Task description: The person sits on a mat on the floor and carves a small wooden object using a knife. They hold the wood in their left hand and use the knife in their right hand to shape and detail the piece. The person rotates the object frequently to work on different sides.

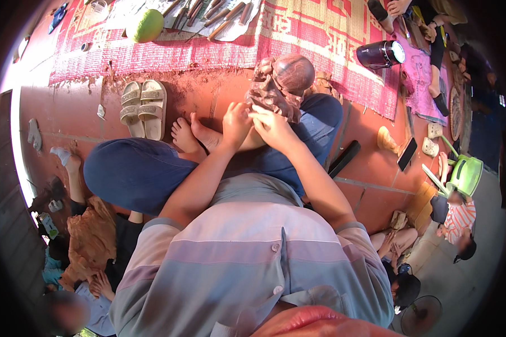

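Note:
A reddish-brown wood carving (262,90) with a large smooth rounded top (294,73) rests by my bent right leg. Just below its near side, my left hand (238,122) and my right hand (272,128) meet, fingers curled and thumbs close together. Both hands look closed in a pinch. Whatever lies between the fingertips is too small or too hidden to make out. The right fingers are close to the carving's lower edge; whether they touch it I cannot tell.
Carving tools (219,18) lie on paper at the far side, beside a green fruit (145,26). Tan sandals (144,109) stand left on the tiles. A black cylindrical lamp (380,54), a phone (407,154) and a green chair (465,175) are right. Other people sit around.

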Demonstrator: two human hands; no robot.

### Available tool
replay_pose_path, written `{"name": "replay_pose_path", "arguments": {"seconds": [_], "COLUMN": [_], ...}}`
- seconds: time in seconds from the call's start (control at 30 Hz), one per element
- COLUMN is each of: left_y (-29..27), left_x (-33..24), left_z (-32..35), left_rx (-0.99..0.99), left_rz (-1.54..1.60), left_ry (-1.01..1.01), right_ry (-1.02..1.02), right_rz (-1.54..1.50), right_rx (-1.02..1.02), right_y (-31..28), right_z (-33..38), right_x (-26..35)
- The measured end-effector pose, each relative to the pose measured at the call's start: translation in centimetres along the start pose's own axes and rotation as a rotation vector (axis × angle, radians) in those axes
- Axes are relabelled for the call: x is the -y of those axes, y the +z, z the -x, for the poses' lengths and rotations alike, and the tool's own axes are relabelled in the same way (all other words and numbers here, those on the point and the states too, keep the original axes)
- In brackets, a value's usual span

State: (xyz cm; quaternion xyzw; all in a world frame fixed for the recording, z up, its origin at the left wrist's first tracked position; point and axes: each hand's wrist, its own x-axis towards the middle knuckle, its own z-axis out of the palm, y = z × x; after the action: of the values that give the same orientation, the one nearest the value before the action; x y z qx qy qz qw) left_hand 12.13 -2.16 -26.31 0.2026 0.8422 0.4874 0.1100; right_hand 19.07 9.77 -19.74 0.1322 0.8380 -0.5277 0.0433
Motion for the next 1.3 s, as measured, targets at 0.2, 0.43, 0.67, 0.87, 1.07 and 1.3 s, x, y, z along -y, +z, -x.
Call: {"name": "replay_pose_path", "arguments": {"seconds": [0.2, 0.43, 0.67, 0.87, 1.07, 1.3], "left_y": [0.7, 0.2, 0.6, 1.0, -1.4, 0.5], "left_x": [0.0, 0.0, 0.5, 0.3, -1.0, -0.2], "left_z": [1.5, 1.6, 0.2, 3.6, 1.4, 1.5], "left_rx": [0.063, 0.058, -0.074, 0.24, 0.087, 0.106], "left_rz": [0.112, -0.021, 0.108, 0.083, -0.009, 0.081], "left_ry": [0.055, 0.025, -0.055, 0.124, 0.082, 0.132], "right_ry": [0.09, 0.041, -0.016, 0.019, -0.018, 0.043], "right_rz": [0.174, 0.089, 0.112, 0.167, 0.089, 0.168], "right_rx": [0.063, 0.038, 0.019, 0.062, -0.058, -0.005], "right_y": [-1.2, -0.4, -0.3, -0.2, 0.0, -0.2], "right_z": [1.3, 1.9, 0.4, 2.6, 1.5, 2.3], "right_x": [1.9, -0.2, 0.8, -1.1, 1.7, 0.5]}}
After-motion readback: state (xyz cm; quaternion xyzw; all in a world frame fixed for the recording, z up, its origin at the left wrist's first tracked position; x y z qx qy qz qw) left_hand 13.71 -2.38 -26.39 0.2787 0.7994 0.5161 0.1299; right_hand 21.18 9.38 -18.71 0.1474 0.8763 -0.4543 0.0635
